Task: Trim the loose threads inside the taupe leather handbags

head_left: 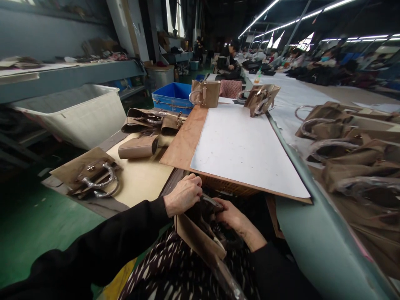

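Observation:
On my lap, below the front edge of the table, rests a brown handbag (200, 237), tilted, with a plastic-wrapped handle hanging towards me. My left hand (184, 195) is closed at the bag's upper edge, its fingers pinched together on a part of it. Across from it, my right hand (233, 218) is closed on the bag's other side, thumb near a thin, pale strip (212, 201) between the two hands. What that strip is I cannot make out. The bag's inside is dark and partly hidden by my hands.
A white sheet (246, 150) covers a brown board (178, 148) ahead. Finished-looking brown handbags (209, 93) stand at its far end; several more (368, 166) line the right. Left are a bag with wrapped handles (93, 173), a blue bin (173, 93) and a white tub (84, 116). People work farther back.

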The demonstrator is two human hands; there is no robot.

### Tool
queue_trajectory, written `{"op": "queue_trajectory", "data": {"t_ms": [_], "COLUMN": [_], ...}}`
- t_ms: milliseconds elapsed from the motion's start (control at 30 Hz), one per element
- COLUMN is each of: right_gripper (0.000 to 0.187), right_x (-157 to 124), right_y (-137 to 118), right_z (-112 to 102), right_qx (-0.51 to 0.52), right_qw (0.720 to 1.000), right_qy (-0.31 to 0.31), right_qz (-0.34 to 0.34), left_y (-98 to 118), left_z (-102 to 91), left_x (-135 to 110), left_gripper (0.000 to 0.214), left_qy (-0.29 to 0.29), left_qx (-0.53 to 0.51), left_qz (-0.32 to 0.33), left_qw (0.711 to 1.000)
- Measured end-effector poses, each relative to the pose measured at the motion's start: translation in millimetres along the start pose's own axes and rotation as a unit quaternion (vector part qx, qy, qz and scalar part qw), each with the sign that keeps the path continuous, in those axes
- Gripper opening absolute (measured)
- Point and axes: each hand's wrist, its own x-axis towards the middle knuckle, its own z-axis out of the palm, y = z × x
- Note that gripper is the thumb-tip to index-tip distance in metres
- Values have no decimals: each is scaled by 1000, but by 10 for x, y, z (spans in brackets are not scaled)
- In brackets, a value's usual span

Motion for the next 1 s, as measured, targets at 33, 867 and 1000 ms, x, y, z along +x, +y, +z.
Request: {"op": "queue_trajectory", "data": {"t_ms": [33, 867, 1000], "right_gripper": [46, 27, 29], "right_x": [7, -82, -49], "right_y": [23, 146, 137], "right_z": [-6, 10, -5], "right_qx": [4, -89, -62], "right_qw": [1000, 980, 984], "right_qy": [1, 177, 169], "right_qz": [-16, -37, -8], "left_y": [-15, 23, 3], "left_z": [5, 49, 59], "left_x": [14, 100, 80], "left_gripper": [14, 14, 19], "left_qy": [-1, -75, -72], "left_qx": [2, 16, 7], "left_qz": [6, -14, 7], "left_qw": [1000, 997, 997]}}
